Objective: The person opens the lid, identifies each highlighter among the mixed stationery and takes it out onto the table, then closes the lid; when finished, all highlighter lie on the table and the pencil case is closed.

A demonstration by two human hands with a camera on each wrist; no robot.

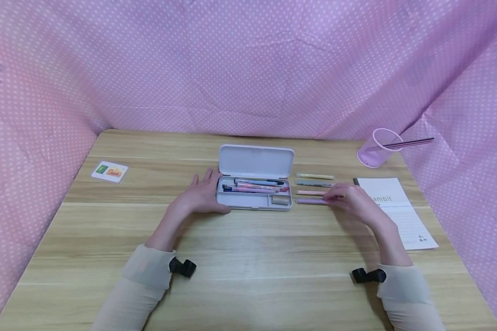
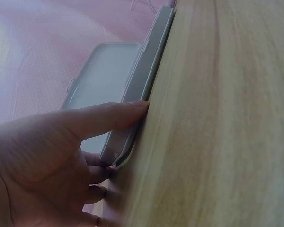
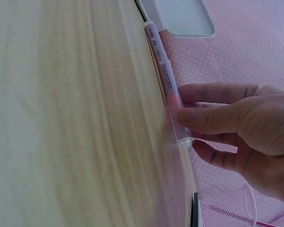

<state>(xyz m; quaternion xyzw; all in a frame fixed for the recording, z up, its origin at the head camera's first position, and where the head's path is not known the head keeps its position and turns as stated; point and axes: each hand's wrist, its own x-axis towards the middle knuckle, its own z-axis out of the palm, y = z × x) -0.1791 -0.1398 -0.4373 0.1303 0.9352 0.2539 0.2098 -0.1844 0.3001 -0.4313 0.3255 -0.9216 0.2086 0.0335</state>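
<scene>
A white pencil case (image 1: 256,200) lies with its lid (image 1: 257,161) raised at the back. Several pens (image 1: 254,185) fill its rear compartment, and a greyish-brown block (image 1: 280,200) sits at the front right. My left hand (image 1: 203,195) rests against the case's left end, fingers spread, its thumb (image 2: 132,108) along the front wall. On the right, my right hand (image 1: 354,202) pinches the right end of a light purple highlighter (image 3: 160,54) between thumb and fingers. Behind that highlighter lie a pink pen (image 1: 309,192), a grey-blue pen (image 1: 312,183) and a yellow pen (image 1: 314,176), all roughly parallel.
A white notepad (image 1: 406,216) lies beside the right forearm. Behind it, a pink mesh cup (image 1: 370,156) holds thin dark sticks (image 1: 416,143). Far left is a small white card (image 1: 109,172) with coloured pictures. Pink dotted cloth (image 1: 248,69) hangs around the wooden table (image 1: 248,276).
</scene>
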